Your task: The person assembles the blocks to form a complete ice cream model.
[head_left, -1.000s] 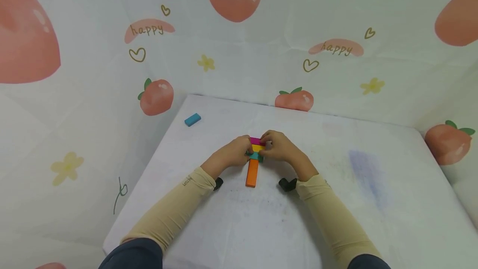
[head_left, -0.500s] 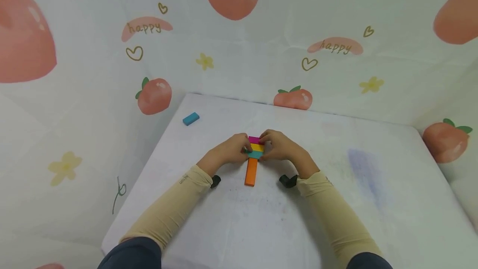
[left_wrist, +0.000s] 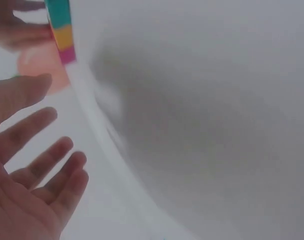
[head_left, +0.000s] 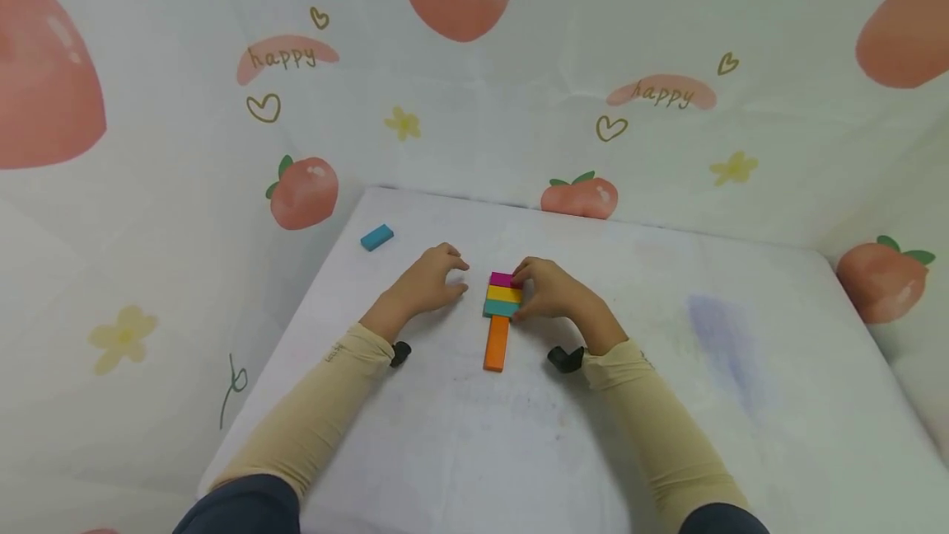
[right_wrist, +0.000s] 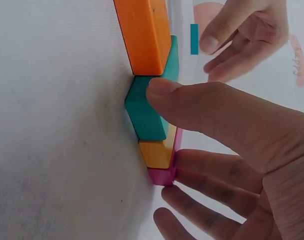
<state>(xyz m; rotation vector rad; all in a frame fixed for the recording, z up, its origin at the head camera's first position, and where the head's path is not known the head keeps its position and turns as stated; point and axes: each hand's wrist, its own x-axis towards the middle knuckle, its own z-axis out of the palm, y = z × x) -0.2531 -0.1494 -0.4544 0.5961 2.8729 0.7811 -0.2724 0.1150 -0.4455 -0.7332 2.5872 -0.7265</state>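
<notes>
Three wooden blocks, magenta (head_left: 500,279), yellow (head_left: 503,294) and teal (head_left: 501,309), lie side by side in a row in the head view. From the teal block's near side an orange block (head_left: 496,344) runs lengthwise toward the person. The right hand (head_left: 550,292) holds the row at its right end. In the right wrist view its thumb presses the teal block (right_wrist: 144,112), while the fingers reach the magenta block (right_wrist: 162,176) on the far side. Left of the row, the left hand (head_left: 426,280) hovers apart from the blocks, fingers spread and holding nothing.
A blue block (head_left: 376,238) lies by itself near the table's far left corner. The white table (head_left: 460,452) ends at a printed cloth backdrop (head_left: 504,122) behind and at the sides. Black devices (head_left: 566,359) are strapped at both wrists.
The left hand has let go of the row and moved away to the left, its fingers spreading. The teal block now sits level against the yellow one. The right hand stays in place.
</notes>
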